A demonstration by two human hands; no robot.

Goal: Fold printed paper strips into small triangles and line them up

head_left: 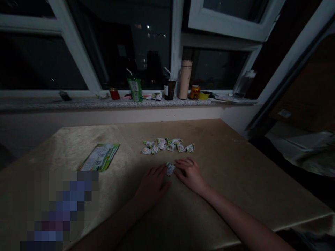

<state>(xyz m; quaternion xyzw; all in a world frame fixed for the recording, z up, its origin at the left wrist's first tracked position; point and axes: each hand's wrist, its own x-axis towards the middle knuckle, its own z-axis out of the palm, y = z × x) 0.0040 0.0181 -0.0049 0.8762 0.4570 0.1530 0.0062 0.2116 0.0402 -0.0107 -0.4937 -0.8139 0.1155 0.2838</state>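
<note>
Packet (170, 169), small and wrapped in printed green and white, lies on the table (235, 174) between a person's two bare hands. The left hand (154, 183) rests palm down, fingers stretched forward and thumb held apart, its fingertips at the packet's left edge. The right hand (192, 175) is loosely curved, thumb away from the forefinger, with its fingertips just beside the packet's right edge. Neither hand is closed around it; in the dim light I cannot tell whether the right fingertips touch it.

Beyond the hands, more small packets (162, 143) lie in an uneven cluster running left to right, several touching. To the left, well apart, a flat green bag (101, 157) lies on the table. On the far windowsill (89, 105) stand, from left to right, a red jar (114, 93), a green cup (135, 89), a dark cup (170, 89), a tall pale flask (185, 81) and a gold can (195, 92).
</note>
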